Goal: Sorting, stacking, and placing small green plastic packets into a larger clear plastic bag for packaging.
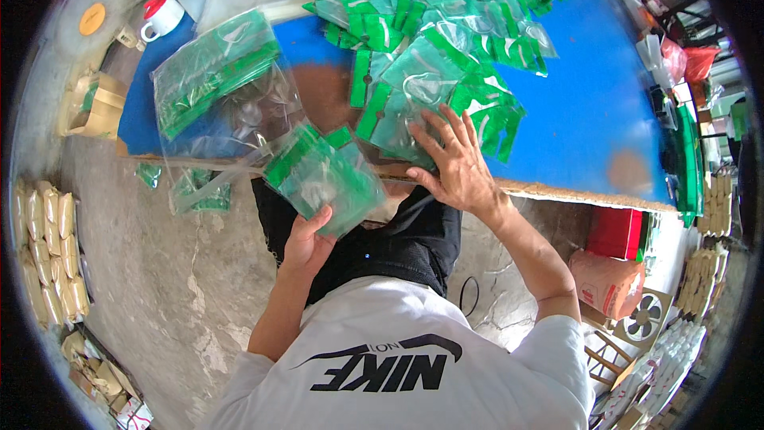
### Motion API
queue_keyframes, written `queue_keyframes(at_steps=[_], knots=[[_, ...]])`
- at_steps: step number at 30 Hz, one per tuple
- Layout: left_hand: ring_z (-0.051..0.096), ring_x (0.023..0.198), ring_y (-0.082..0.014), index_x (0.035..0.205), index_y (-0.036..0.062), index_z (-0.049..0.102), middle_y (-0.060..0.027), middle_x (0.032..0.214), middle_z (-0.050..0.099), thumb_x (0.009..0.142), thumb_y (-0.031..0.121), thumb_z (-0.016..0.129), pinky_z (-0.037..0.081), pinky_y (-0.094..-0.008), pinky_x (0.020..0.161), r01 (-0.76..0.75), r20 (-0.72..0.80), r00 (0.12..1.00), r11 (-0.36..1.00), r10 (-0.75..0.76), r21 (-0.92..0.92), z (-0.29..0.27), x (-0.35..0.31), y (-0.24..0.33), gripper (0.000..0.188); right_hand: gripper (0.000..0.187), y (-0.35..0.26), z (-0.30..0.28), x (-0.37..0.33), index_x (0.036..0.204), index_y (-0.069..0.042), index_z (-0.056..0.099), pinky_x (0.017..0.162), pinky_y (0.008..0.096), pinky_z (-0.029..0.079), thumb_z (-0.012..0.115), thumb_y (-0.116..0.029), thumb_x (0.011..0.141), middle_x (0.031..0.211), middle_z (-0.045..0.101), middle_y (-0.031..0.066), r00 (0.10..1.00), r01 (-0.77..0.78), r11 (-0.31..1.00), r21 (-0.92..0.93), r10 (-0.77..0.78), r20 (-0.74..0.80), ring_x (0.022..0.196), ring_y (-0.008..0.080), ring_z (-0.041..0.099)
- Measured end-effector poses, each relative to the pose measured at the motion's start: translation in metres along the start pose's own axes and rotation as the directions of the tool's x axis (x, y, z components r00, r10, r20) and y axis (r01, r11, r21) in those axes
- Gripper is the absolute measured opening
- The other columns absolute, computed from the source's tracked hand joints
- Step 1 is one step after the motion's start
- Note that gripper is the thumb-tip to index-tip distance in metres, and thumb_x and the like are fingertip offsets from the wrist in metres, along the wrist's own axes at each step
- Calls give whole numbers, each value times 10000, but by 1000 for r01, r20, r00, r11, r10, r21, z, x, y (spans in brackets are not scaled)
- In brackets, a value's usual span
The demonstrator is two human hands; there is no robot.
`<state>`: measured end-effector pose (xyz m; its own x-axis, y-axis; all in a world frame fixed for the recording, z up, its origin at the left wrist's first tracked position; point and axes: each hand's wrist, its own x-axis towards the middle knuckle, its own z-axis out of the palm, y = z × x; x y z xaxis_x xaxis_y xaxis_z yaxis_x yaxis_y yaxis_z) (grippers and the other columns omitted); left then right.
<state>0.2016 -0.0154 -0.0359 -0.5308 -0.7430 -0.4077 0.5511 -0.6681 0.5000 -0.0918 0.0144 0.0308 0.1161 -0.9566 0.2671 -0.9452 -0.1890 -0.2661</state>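
Observation:
My left hand (pixel 309 245) is closed on a small stack of clear plastic bags (pixel 325 179) with green bands, held over my lap at the table's front edge. Spread fingers of my right hand (pixel 455 155) rest on the near end of a loose heap of similar green-banded bags (pixel 446 40). The heap runs back across the table. Left of it, a larger clear bag (pixel 227 87) with a green printed band lies on the table, its lower part hanging past the front edge. Part of it touches or overlaps the held stack; I cannot tell which.
The blue table (pixel 585 103) has a worn brown front edge. A white mug (pixel 162 16) with a red rim stands at its far left corner. On the floor are a cardboard box (pixel 97 103), stacked filled packs (pixel 54 251), a red box (pixel 614 232) and a fan (pixel 643 317).

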Motion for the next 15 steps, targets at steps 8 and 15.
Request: queue_keyframes(at_steps=[8,15], knots=[[531,1286,-273,1422,5,396,-118,1348,559,918,72,648,423,-454,1106,66,67,996,996,-62,-52,5,-1,-1,567,448,-45,16,5,1257,-60,625,1146,629,236,655,-269,861,1206,519,177,988,152,986,69,-154,24,1220,387,456],[567,1251,-301,1437,15,372,-146,1374,534,928,106,630,550,-474,991,29,36,999,996,-32,87,10,-2,12,578,516,-14,7,38,1325,-52,562,1102,590,310,626,-368,922,1342,519,235,966,-139,985,-99,113,-232,1314,457,409]])
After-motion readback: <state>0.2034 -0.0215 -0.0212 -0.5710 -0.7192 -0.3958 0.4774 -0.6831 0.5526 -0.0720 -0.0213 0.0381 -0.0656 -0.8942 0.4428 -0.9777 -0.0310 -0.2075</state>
